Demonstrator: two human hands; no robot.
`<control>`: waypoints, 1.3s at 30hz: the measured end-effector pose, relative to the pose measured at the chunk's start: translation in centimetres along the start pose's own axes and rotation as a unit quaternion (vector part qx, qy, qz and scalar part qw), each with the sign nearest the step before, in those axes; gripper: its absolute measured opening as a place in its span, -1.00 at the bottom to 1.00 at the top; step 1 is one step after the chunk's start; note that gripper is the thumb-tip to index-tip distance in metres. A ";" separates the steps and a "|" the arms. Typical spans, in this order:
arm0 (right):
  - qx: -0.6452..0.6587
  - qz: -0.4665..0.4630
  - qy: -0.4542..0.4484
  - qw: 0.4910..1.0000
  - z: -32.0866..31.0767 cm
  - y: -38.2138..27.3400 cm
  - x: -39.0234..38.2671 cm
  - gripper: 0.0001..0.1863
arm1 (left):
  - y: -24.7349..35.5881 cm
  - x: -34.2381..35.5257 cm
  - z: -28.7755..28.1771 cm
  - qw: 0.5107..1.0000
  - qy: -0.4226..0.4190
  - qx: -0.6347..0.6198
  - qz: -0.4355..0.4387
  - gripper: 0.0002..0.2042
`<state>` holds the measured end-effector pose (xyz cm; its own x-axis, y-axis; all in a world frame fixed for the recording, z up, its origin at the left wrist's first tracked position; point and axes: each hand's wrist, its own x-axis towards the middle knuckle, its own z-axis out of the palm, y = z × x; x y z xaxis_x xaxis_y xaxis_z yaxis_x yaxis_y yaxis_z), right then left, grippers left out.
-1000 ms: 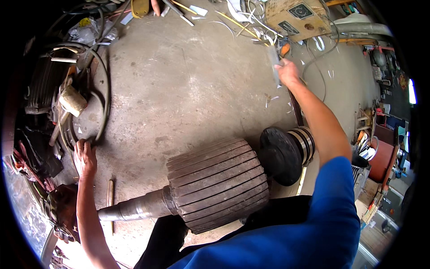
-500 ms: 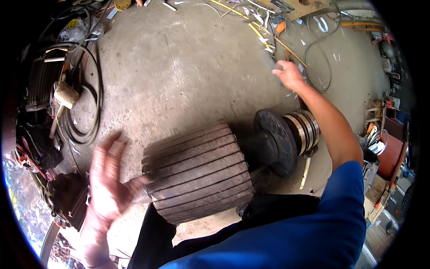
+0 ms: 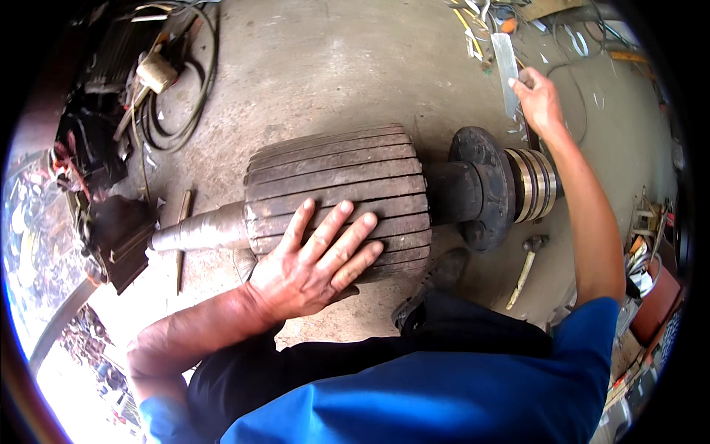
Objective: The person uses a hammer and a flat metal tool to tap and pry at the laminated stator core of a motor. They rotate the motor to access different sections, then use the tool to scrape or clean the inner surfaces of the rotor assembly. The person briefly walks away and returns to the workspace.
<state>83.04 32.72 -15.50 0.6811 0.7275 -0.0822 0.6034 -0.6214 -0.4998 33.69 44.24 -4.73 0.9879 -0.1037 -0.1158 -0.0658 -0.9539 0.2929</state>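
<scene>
The left hand point(image 3: 299, 275) lies spread flat on the grooved drum point(image 3: 336, 172); the right hand point(image 3: 541, 105) grips a grey strip point(image 3: 504, 66), perhaps metal; the drum lies crosswise before the legs point(image 3: 473, 329).

The person's left elbow point(image 3: 144, 354) is bent, and the left forearm point(image 3: 200, 323) angles up and rightward. The left hand point(image 3: 305, 275) is flat, palm down, its 4 fingers point(image 3: 327, 231) spread and nearly straight. The right forearm point(image 3: 586, 200) reaches up and leftward, the right hand point(image 3: 541, 105) curled in a grip, thumb point(image 3: 519, 87) pointing left.
</scene>
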 end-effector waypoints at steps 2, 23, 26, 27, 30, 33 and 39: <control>0.039 0.000 -0.019 0.999 0.3 -2.3 -2.5 -0.73 | -0.2 0.8 -0.4 1.000 -0.009 -0.001 -0.016 -0.28; -0.061 -0.505 -0.053 0.859 2.2 -23.7 -13.0 -0.88 | 1.3 -3.4 -1.4 0.938 0.239 -0.005 0.249 -0.92; -0.049 -0.602 -0.103 0.790 0.5 -23.4 -22.2 -0.79 | -2.0 -7.2 -5.0 0.968 0.231 -0.024 0.095 -0.85; -0.062 -0.604 -0.165 0.777 1.3 -20.9 -25.9 -0.81 | -3.2 -7.1 -7.5 0.973 0.228 0.029 0.036 -0.76; -0.036 -0.605 -0.219 0.765 1.4 -18.7 -25.5 -0.83 | -6.9 -7.8 -8.0 0.906 0.412 0.032 -0.092 -0.68; 0.134 -0.488 -0.099 0.857 0.7 -24.7 -18.4 -0.91 | -6.0 -8.1 -7.9 0.892 0.429 -0.008 -0.143 -0.68; -0.188 -0.229 -0.316 0.901 8.4 -24.8 -0.2 -0.86 | 0.3 -3.6 1.4 0.993 0.108 0.029 0.045 -0.46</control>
<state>64.45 50.44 -10.27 0.0248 0.8793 -0.4757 0.9398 -0.1827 -0.2888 29.89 43.96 -5.59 0.9842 -0.1327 0.1171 -0.1575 -0.9585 0.2377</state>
